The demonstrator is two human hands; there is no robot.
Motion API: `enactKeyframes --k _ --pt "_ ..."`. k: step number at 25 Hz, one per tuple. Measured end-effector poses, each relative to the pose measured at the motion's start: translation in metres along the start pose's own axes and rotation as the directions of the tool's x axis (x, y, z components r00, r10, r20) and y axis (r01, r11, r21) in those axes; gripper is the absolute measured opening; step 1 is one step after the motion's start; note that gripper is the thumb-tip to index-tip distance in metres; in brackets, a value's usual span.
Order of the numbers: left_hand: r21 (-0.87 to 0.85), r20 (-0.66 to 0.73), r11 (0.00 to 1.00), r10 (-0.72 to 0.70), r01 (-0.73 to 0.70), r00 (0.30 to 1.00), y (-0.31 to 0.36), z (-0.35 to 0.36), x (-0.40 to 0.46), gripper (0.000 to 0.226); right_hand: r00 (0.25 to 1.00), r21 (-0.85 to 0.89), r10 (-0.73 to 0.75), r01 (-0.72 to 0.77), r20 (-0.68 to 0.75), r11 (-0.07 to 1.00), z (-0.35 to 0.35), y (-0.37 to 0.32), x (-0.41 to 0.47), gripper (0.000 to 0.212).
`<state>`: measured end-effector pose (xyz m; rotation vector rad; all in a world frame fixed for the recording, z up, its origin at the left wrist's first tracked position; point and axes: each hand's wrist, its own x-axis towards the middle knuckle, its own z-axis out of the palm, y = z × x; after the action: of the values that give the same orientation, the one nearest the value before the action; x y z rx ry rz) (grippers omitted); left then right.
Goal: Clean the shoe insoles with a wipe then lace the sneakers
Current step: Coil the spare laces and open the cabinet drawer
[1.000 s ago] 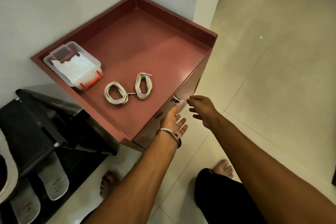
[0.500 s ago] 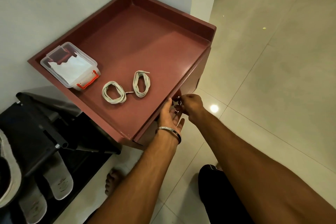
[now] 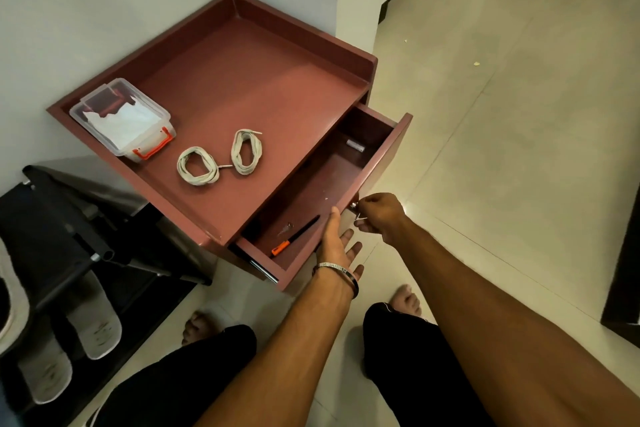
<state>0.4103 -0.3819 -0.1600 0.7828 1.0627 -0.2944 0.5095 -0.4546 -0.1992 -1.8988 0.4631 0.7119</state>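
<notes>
Shoelaces lie in two coils on the reddish cabinet top [image 3: 242,55], near the middle of the frame: one coil [image 3: 198,166] to the left and the other coil [image 3: 246,151] just beside it to the right, apart from each other. To their upper left, near the cabinet's left corner, stands a clear plastic box [image 3: 122,120] with an orange clasp and white wipes inside.

Below the cabinet top, the drawer [image 3: 377,163] is pulled out toward the lower right. Inside it are a black tool with an orange handle [image 3: 294,236], a small key [image 3: 285,228] just beside it, and a small cylinder [image 3: 355,146] at the far end.

The right hand [image 3: 379,217] is curled around the metal knob [image 3: 354,205] on the drawer front, pinching it. The left hand [image 3: 341,243], with a bracelet [image 3: 337,270] at the wrist, is relaxed with straight fingers, its thumb touching the drawer's front edge and gripping nothing.

At the lower left, a black shoe rack [image 3: 62,229] holds a pair of pale insoles [image 3: 93,319]. Bare feet show on the tiled floor [image 3: 519,114].
</notes>
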Motion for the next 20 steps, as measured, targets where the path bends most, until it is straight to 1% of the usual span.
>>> enactKeyframes --k 2,5,8,13,16,18,20 --pt "0.055 0.006 0.998 -0.029 0.029 1.000 -0.016 0.009 -0.012 0.072 1.000 -0.082 0.012 -0.011 0.002 0.997 -0.021 0.007 -0.006 0.017" --pt "0.069 0.007 0.996 -0.050 0.049 0.999 -0.032 0.021 -0.024 0.073 0.998 -0.203 0.026 -0.015 0.054 0.979 -0.044 0.013 -0.015 0.019" --pt "0.064 -0.007 0.997 -0.034 0.034 0.999 -0.034 0.025 -0.022 0.074 0.999 -0.281 -0.033 0.042 0.037 0.959 -0.049 0.010 -0.018 0.022" --pt "0.091 -0.018 0.995 -0.044 0.046 0.999 -0.031 0.023 -0.024 0.077 0.998 -0.342 -0.044 0.056 0.042 0.938 -0.049 0.011 -0.022 0.025" --pt "0.096 0.028 0.993 -0.073 0.070 0.997 -0.029 0.020 -0.028 0.078 0.996 -0.378 -0.075 0.085 0.042 0.922 -0.049 0.013 -0.024 0.026" --pt "0.099 0.055 0.989 -0.116 0.110 0.992 -0.026 0.015 -0.031 0.077 0.990 -0.494 -0.137 0.132 0.026 0.859 -0.047 0.012 -0.026 0.025" --pt "0.128 0.074 0.980 -0.161 0.151 0.984 -0.022 0.007 -0.034 0.066 0.978 -0.615 -0.210 0.158 -0.011 0.772 -0.041 0.009 -0.028 0.023"
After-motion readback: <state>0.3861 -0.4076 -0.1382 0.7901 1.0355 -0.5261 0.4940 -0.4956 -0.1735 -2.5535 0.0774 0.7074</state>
